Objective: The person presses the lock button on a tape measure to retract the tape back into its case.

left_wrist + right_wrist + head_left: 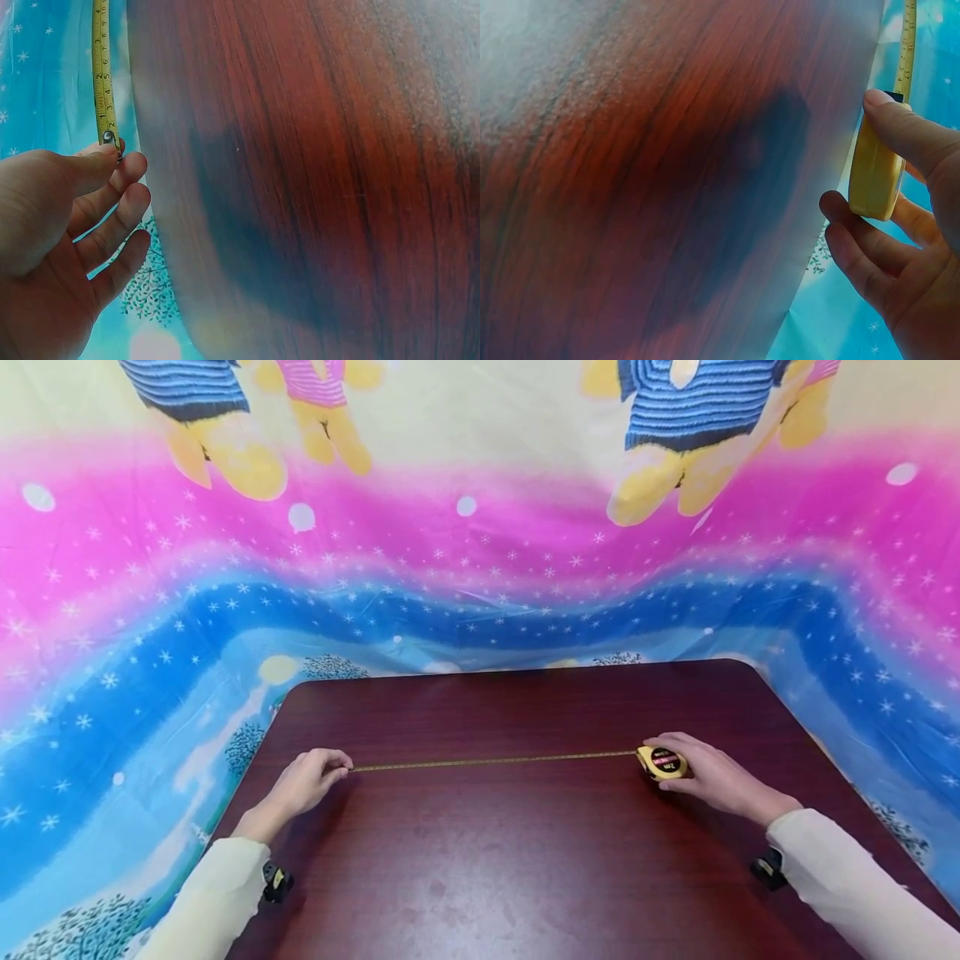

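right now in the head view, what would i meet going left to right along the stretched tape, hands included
left hand → yellow tape blade → yellow tape measure case → right hand

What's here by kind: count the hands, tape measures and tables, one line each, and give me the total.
Left hand and right hand: 2 hands
Yellow tape measure: 1
Table: 1
Total: 4
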{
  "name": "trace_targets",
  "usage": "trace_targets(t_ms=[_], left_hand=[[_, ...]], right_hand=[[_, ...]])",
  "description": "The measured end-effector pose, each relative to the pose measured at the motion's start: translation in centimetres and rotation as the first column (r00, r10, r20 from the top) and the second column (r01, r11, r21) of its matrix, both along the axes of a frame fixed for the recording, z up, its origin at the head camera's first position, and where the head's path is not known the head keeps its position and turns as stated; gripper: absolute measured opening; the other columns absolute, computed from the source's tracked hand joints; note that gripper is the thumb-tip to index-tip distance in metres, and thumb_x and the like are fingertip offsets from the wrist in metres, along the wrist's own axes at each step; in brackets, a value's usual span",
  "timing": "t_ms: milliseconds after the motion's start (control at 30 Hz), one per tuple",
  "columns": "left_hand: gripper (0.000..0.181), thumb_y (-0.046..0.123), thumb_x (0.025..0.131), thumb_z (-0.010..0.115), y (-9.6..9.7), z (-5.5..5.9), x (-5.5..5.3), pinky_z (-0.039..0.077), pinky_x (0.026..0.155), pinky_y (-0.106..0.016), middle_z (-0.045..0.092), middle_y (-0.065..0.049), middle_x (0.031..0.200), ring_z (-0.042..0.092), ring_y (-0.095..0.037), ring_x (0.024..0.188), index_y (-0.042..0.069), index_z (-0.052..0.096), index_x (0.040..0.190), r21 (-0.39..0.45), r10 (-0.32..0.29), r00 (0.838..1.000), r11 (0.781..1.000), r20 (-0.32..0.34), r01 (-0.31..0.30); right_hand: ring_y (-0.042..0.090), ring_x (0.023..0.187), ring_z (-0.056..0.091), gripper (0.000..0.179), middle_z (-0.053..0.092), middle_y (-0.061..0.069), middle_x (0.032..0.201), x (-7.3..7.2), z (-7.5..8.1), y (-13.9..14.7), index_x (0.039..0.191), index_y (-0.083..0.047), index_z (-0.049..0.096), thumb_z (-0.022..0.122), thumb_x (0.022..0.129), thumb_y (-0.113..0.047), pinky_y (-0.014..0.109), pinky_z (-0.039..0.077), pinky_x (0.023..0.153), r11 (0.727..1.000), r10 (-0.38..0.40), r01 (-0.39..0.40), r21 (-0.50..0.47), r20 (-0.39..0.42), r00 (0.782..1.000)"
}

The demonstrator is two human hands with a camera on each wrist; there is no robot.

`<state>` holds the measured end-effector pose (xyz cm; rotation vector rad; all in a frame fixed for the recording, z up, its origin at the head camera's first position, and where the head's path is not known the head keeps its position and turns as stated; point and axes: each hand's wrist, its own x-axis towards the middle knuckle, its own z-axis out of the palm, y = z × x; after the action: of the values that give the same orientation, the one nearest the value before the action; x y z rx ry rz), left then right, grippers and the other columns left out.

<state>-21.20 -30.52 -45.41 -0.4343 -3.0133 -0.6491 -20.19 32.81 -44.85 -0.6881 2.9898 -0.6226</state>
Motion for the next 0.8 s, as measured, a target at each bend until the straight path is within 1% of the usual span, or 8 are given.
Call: trace_targets(t_ms=[167,367,600,800], left_hand=[[0.011,0.009,0.098,0.065,0.03,-0.18,-0.03,0.052,0.072,-0.038,0.076,-0.003,0.093,0.065,-0.011,0.079,0.011,0.075,0.100,0.007,-0.004,1.000,1.000,0.008,0.004],[0.011,0.009,0.098,0.065,0.29,-0.06,-0.29,0.052,0.073,-0.039,0.076,-0.003,0.094,0.065,-0.012,0.079,0.011,0.075,0.101,0.006,-0.006,1.000,1.000,0.011,0.006],[0.011,0.009,0.098,0.065,0.55,0.18,-0.36,0.052,0.072,-0.038,0.076,-0.004,0.096,0.065,-0.012,0.079,0.011,0.075,0.102,0.000,-0.013,1.000,1.000,0.026,0.013],[0.010,0.009,0.097,0.065,0.56,0.22,-0.29,0.052,0.072,-0.038,0.076,-0.002,0.094,0.065,-0.012,0.079,0.011,0.075,0.101,-0.007,-0.003,1.000,1.000,0.024,0.004]], right_hand=[[0.034,0.122,0.056,0.066,0.054,0.017,0.142,-0.30,0.25,-0.37,0.145,-0.013,0.052,0.080,0.087,-0.018,0.057,0.050,0.098,1.000,-0.002,0.002,0.003,0.011,1.000],[0.034,0.122,0.056,0.066,0.055,0.015,0.141,-0.73,0.54,-0.83,0.146,-0.014,0.051,0.080,0.087,-0.018,0.058,0.050,0.099,1.000,0.008,-0.008,-0.004,0.010,1.000],[0.034,0.121,0.056,0.067,0.054,0.016,0.142,-0.57,0.41,-0.91,0.146,-0.015,0.051,0.081,0.086,-0.019,0.057,0.051,0.098,1.000,0.001,-0.001,0.000,0.029,1.000],[0.035,0.122,0.055,0.066,0.054,0.016,0.142,-0.46,0.43,-0.95,0.146,-0.014,0.051,0.081,0.086,-0.018,0.059,0.050,0.099,1.000,0.000,0.000,-0.006,0.020,1.000]])
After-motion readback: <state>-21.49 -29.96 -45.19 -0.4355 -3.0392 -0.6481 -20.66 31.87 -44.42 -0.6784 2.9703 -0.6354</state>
